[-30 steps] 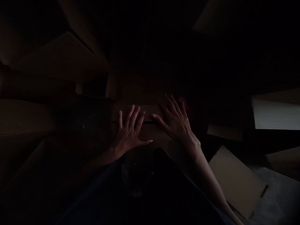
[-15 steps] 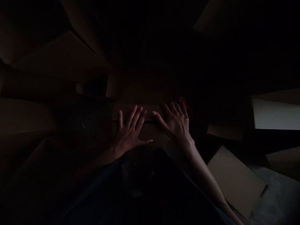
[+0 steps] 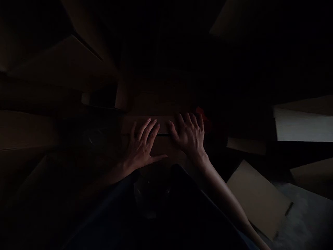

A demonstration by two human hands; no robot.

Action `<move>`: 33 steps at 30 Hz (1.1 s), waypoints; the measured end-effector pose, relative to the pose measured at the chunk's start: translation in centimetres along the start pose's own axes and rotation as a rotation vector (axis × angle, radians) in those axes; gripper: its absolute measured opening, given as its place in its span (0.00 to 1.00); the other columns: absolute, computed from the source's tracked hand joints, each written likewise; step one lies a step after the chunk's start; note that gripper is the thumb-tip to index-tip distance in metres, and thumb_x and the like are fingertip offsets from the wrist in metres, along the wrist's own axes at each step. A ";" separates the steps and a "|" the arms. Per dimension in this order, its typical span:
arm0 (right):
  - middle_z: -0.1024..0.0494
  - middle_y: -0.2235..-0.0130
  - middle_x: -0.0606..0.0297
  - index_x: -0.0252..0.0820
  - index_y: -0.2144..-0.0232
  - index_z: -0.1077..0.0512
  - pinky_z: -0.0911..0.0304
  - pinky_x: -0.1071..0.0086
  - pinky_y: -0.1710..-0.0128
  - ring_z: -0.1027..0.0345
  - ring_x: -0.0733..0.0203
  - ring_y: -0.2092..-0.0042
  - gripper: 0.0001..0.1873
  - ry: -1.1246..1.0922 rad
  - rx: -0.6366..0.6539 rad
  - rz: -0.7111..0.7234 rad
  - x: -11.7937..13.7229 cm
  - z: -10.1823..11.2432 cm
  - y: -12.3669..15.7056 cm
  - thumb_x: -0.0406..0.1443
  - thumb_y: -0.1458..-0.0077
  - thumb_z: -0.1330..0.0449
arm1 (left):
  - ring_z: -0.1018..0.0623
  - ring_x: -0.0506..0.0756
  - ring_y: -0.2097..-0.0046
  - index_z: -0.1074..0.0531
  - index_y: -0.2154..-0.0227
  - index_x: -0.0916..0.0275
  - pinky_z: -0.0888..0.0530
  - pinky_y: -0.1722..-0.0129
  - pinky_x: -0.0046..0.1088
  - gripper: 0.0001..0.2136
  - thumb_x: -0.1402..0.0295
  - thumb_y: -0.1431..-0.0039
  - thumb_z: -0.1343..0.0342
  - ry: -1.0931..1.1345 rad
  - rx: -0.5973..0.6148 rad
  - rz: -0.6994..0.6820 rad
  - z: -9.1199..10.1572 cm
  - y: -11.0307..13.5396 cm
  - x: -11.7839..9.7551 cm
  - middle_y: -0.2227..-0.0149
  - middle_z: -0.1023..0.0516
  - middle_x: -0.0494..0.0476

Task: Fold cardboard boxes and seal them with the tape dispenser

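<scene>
The scene is very dark. A closed cardboard box (image 3: 166,146) lies just in front of me, its two top flaps meeting at a dark seam. My left hand (image 3: 142,146) lies flat on the box top, fingers spread across the seam, thumb pointing right. Beside it, my right hand (image 3: 188,133) presses flat on the flaps to the right, fingers stretched forward. Something small and red (image 3: 203,113) shows just beyond the right fingertips; I cannot make out what it is.
Cardboard boxes are stacked at the left (image 3: 65,66) and loom overhead. A flat cardboard sheet (image 3: 256,198) lies on the floor at the lower right. A pale box (image 3: 301,128) sits at the right edge. My dark-clothed lap fills the bottom centre.
My right hand has slid a little left and back toward me along the flaps. The left hand has stayed almost still.
</scene>
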State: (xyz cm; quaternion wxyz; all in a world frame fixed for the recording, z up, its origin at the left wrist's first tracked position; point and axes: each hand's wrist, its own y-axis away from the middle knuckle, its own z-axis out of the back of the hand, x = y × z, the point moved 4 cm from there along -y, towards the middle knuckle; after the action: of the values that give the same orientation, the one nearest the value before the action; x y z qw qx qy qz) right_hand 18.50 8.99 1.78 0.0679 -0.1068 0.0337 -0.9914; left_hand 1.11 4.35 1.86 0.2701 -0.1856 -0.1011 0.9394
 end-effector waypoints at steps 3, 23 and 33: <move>0.20 0.48 0.53 0.40 0.45 0.25 0.48 0.44 0.32 0.30 0.43 0.42 0.31 -0.028 0.026 -0.017 -0.2 0.2 -0.1 0.54 0.29 0.56 | 0.36 0.69 0.30 0.41 0.32 0.58 0.40 0.32 0.52 0.34 0.45 0.35 0.46 0.130 -0.129 0.007 3.1 -0.6 1.3 0.34 0.31 0.64; 0.24 0.40 0.49 0.37 0.41 0.30 0.59 0.30 0.30 0.43 0.40 0.29 0.33 -0.089 0.063 0.012 -0.2 0.1 0.1 0.53 0.28 0.59 | 0.27 0.64 0.36 0.25 0.47 0.52 0.33 0.33 0.51 0.20 0.49 0.33 0.49 0.909 -0.248 0.853 -1.6 1.7 10.1 0.41 0.23 0.56; 0.29 0.34 0.52 0.44 0.34 0.36 0.66 0.27 0.30 0.46 0.41 0.28 0.34 -0.163 0.101 0.027 -0.7 0.2 0.2 0.56 0.29 0.58 | 0.26 0.65 0.36 0.28 0.41 0.54 0.27 0.37 0.47 0.25 0.46 0.34 0.46 0.849 -0.031 0.801 -1.2 1.8 11.1 0.38 0.25 0.61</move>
State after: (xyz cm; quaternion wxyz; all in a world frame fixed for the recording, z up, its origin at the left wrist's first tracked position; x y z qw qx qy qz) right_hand 19.21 8.86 1.78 0.0892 -0.1833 -0.0207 -0.9788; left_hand -8.03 9.00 -3.04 -0.0922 -0.5734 0.0801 0.8101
